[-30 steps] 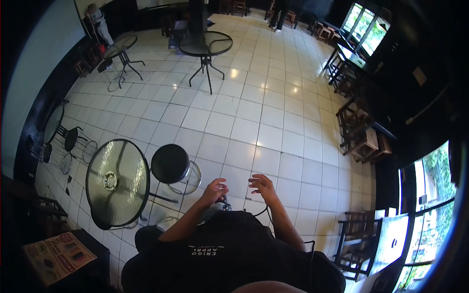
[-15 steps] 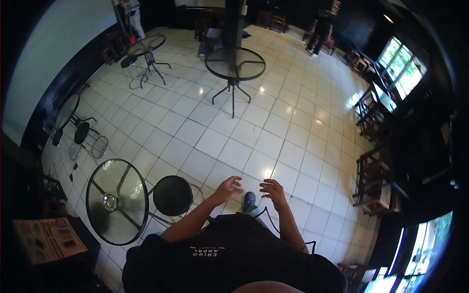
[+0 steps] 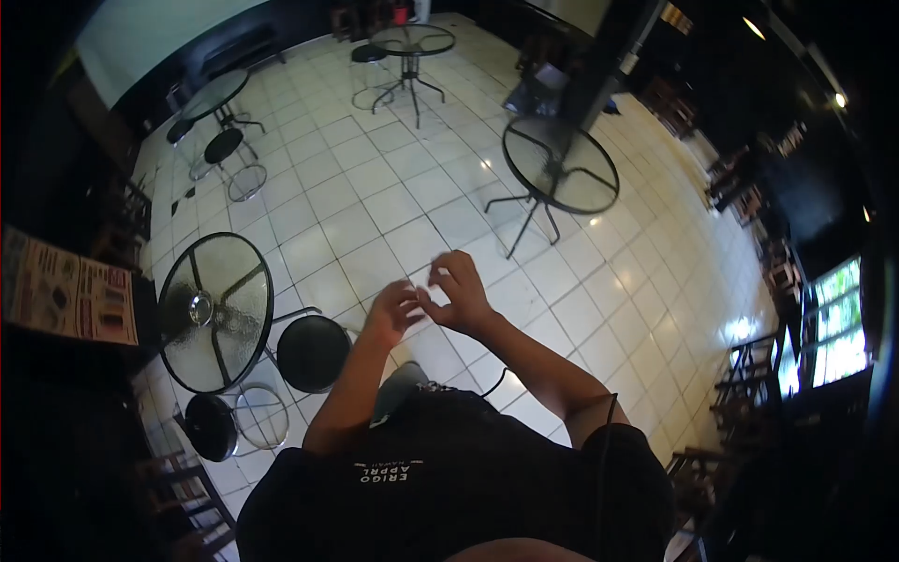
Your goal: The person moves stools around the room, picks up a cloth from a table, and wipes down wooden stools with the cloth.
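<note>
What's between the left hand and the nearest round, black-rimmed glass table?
In the head view, a round black-topped stool, a thin dark table leg and some white tiled floor lie between the left hand and that table.

Printed sheet (image 3: pixel 70 290) at far left, round glass table (image 3: pixel 562 169) near dark pillar (image 3: pixel 613 58)

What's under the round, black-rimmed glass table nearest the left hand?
Through the glass table, dark support bars show; one dark leg extends beside the round black stool. Rippled glass blurs whatever lies beneath; bars cover part.
</note>
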The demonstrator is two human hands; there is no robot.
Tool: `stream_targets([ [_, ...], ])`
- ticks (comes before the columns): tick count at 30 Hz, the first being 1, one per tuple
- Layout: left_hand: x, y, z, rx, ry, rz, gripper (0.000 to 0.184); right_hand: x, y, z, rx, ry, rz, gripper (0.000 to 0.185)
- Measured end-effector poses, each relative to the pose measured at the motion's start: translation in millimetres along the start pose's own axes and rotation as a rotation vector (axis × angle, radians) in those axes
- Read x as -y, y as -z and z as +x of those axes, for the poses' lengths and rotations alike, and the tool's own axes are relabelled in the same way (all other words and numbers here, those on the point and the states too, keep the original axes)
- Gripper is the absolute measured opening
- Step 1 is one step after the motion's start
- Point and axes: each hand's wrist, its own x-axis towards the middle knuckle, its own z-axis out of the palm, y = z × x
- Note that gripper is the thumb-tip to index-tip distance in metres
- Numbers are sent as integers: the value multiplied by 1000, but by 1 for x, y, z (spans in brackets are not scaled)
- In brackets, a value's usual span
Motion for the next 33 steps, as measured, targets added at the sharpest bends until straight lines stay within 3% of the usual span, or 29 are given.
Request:
stream_targets([
  [2, -48, -12, 19, -10, 167, -451, 14, -32, -26, 18, -120, 278, -57, 20],
  [3, -63, -20, 22, -22, 140, -469, 14, -51, -41, 20, -112, 292, -27, 20],
  [5, -83, -33, 23, 25, 51, -320, 9, -79, -77, 19, 148, 363, 57, 20],
  [6, -86, -36, 24, 36, -46, -182, 8, -86, -93, 27, 147, 390, 83, 20],
  [8, -92, -26, 35, -164, -337, 134, 13, -89, -117, 32, 410, 110, 337, 17],
  [10, -97, 6, 51, -267, -367, 190, 14, -90, -132, 43, 503, -12, 480, 13],
  [12, -104, 29, 65, -335, -283, 215, 15, -98, -147, 55, 553, -21, 548, 13],
  [14, -104, 54, 86, -461, -243, 280, 16, -114, -167, 55, 703, -198, 571, 13],
  [17, -103, 91, 107, -451, -188, 365, 23, -132, -202, 64, 842, -464, 645, 15],
  [23, -65, 188, 136, -800, -178, 85, 24, -176, -301, 74, 1179, -304, 782, 22],
  [25, -45, 218, 141, -1104, -224, 171, 22, -190, -346, 73, 1247, -233, 846, 23],
  [28, -18, 252, 138, -1324, -232, 142, 18, -211, -405, 63, 1415, -176, 873, 24],
  [29, -4, 257, 131, -1347, -379, 49, 17, -215, -422, 59, 1490, -144, 819, 24],
  [33, 19, 260, 103, -1532, -302, -467, 29, -216, -479, 28, 1706, 20, 723, 27],
])
